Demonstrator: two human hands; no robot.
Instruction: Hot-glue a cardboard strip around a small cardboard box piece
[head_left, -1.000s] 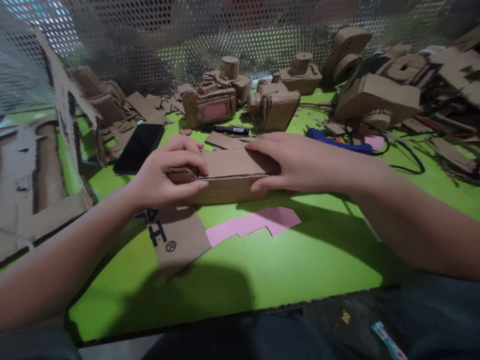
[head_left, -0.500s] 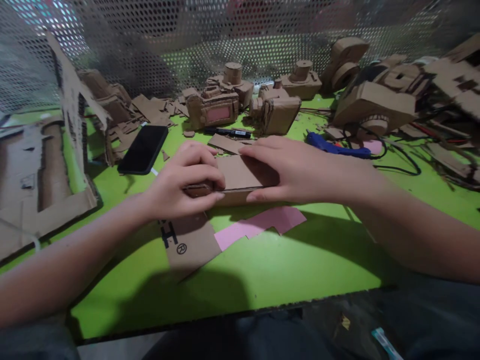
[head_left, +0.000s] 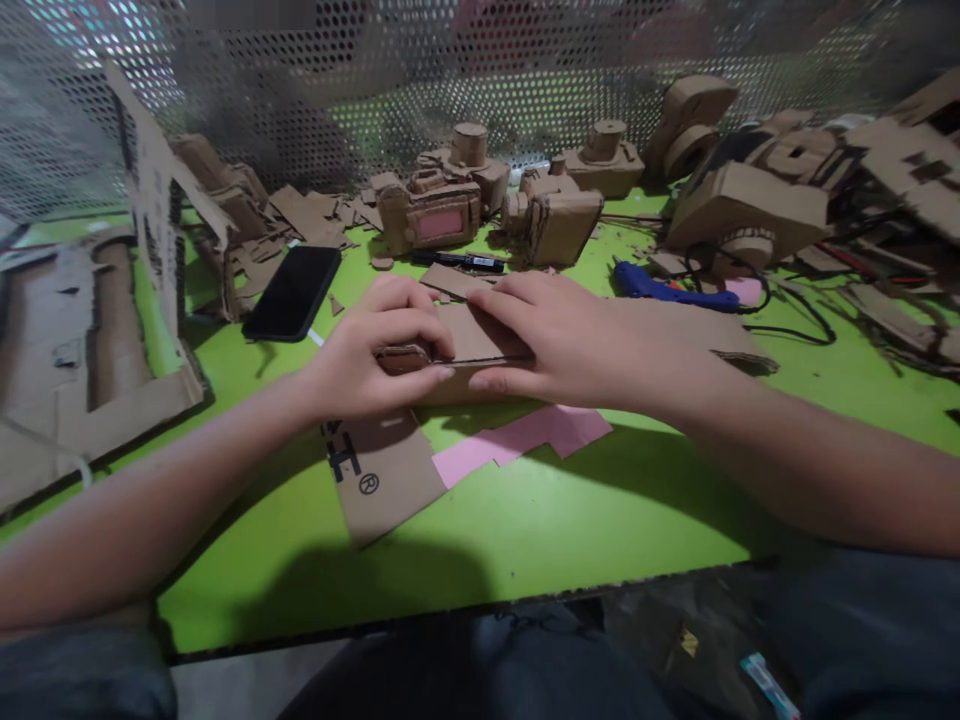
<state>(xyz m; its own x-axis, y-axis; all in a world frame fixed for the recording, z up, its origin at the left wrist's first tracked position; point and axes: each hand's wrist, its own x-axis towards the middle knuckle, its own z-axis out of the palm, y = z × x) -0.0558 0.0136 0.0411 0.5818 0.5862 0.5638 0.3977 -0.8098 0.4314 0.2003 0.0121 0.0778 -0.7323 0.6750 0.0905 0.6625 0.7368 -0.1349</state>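
Observation:
Both my hands are wrapped around a small cardboard box (head_left: 480, 338) at the middle of the table. My left hand (head_left: 375, 350) is closed on its left end, fingers curled over the top and thumb along the near side. From the right, my right hand (head_left: 551, 335) grips the box, thumb low on the front and fingers across the top. A flat cardboard piece (head_left: 679, 328) reaches out beyond my right wrist; whether it joins the box is hidden. Just in front lie a pink paper strip (head_left: 517, 443) and a cardboard sheet with black lettering (head_left: 394, 485).
Behind my hands are a black marker (head_left: 461, 262) and cardboard cameras (head_left: 427, 215). A phone (head_left: 292, 292) lies at left near a standing cardboard panel (head_left: 154, 210). A blue glue gun (head_left: 671, 290) with its cord is at right. Perforated metal (head_left: 360, 90) closes off the back.
My right hand has slid left along the box, closer to my left hand. The flat cardboard at right now shows past my wrist. The view has shifted slightly.

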